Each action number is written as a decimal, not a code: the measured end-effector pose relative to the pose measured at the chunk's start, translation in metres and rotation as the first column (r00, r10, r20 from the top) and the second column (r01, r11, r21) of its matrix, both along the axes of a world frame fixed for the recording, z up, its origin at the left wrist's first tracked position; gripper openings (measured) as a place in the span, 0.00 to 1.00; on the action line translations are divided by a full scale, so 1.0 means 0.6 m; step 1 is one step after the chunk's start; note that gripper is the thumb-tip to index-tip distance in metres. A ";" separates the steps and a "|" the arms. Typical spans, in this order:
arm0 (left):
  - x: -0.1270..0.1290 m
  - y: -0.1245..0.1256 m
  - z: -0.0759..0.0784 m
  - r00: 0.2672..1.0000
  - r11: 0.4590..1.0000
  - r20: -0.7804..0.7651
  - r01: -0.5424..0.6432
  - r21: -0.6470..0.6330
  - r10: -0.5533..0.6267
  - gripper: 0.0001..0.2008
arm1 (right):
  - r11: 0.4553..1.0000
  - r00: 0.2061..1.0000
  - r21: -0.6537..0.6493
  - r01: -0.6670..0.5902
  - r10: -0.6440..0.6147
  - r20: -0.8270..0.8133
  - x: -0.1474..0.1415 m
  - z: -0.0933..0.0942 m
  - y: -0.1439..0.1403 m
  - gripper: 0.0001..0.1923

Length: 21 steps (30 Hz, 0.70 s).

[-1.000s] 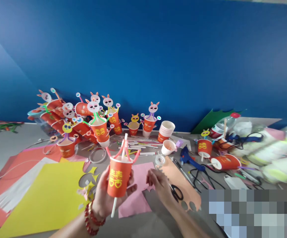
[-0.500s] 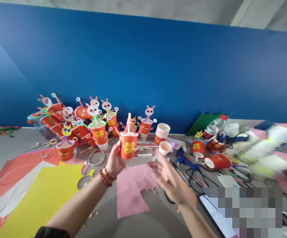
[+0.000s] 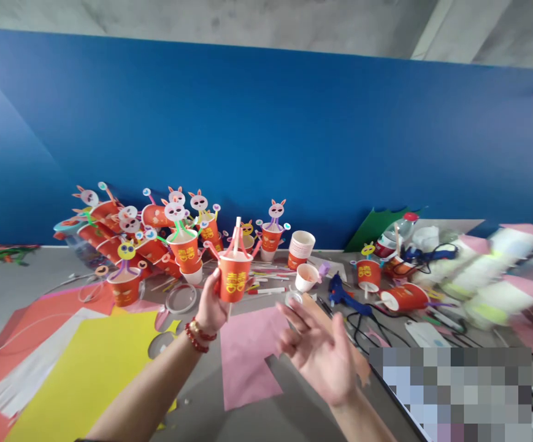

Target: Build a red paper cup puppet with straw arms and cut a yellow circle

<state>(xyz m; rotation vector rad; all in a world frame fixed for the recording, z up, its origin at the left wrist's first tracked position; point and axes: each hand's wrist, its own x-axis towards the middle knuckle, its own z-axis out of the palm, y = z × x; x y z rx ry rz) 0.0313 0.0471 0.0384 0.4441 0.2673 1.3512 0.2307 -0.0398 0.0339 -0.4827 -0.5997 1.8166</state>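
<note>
My left hand (image 3: 211, 307) is closed around a red paper cup (image 3: 235, 277) with yellow characters, held upright above the table. A white stick (image 3: 237, 236) stands up from inside the cup, and its lower end pokes out below the base. Pink strips bend out from the stick to both sides over the rim. My right hand (image 3: 319, 356) hovers palm up to the right of the cup, fingers apart, holding nothing. Beneath the hands lies a pink paper sheet (image 3: 248, 356) with a piece cut out of its right side.
Several red cup figures with rabbit faces (image 3: 174, 210) crowd the back left. Behind the hands stand a stack of paper cups (image 3: 301, 245) and a single cup (image 3: 307, 276). A blue glue gun (image 3: 346, 294) with cables lies right. Yellow paper (image 3: 82, 374) covers the front left.
My right hand has turned palm up and moved slightly right, its fingers spreading. The cup in my left hand has shifted slightly left and down in view, and its pink strips now bend differently.
</note>
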 end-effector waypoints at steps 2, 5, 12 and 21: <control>-0.012 -0.006 0.004 0.996 0.997 0.041 0.077 -0.032 -0.075 0.20 | 0.994 0.991 0.042 0.101 -0.105 0.082 0.015 -0.006 0.004 0.27; 0.014 -0.042 -0.002 0.955 0.952 0.068 0.295 -0.086 -0.290 0.26 | 0.979 0.974 -0.056 0.195 -0.187 0.130 -0.005 -0.017 0.016 0.25; 0.042 -0.071 -0.022 0.949 0.954 -0.096 0.299 -0.025 -0.300 0.28 | 0.975 0.878 0.165 0.150 -0.208 0.431 -0.037 -0.026 0.018 0.20; 0.014 -0.095 -0.062 0.976 0.993 -0.183 0.117 0.000 -0.115 0.22 | 0.928 0.764 0.373 -0.010 -0.234 0.602 -0.051 -0.038 0.028 0.24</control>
